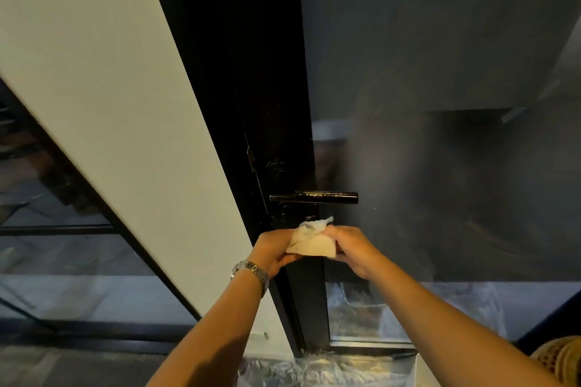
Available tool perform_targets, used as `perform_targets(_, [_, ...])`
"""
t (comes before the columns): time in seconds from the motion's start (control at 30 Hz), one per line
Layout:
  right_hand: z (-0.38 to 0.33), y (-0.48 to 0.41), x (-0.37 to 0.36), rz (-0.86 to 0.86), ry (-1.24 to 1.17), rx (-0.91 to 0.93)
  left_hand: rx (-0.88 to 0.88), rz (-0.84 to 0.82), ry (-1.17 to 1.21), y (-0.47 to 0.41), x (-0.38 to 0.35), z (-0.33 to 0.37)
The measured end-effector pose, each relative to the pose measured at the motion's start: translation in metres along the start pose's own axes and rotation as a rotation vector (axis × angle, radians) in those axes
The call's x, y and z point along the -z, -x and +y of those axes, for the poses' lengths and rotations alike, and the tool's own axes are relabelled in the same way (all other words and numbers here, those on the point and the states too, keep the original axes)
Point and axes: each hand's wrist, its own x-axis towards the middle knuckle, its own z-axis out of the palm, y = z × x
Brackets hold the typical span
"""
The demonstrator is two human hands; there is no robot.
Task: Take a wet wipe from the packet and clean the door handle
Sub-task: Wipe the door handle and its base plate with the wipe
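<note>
A black lever door handle (314, 197) sticks out horizontally from a dark-framed glass door (440, 72). Just below it, both hands hold a crumpled white wet wipe (312, 237). My left hand (273, 248), with a metal watch on the wrist, grips the wipe's left side. My right hand (355, 248) grips its right side. The wipe is a short way under the handle and does not touch it. No wipe packet is in view.
A white wall panel (110, 88) runs diagonally on the left, beside the black door frame (251, 104). Clear plastic sheeting (314, 367) lies on the floor at the door's foot. A woven basket edge (562, 355) shows at the bottom right.
</note>
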Motion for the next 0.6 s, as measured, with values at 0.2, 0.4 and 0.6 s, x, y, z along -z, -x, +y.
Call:
perform_targets(0.2, [-0.001,-0.006,0.009,0.215,-0.228,-0.017,-0.144,0.042,-0.383,0.021,0.020,0.022])
perform_targets(0.4, [-0.006,-0.013,0.008,0.278,-0.081,0.103,-0.788,0.307,-0.844,0.083,0.034,0.083])
perform_targets(0.6, [-0.015,-0.022,-0.021,0.370,0.174,0.227,-1.070,0.041,-1.188,0.075,0.012,0.097])
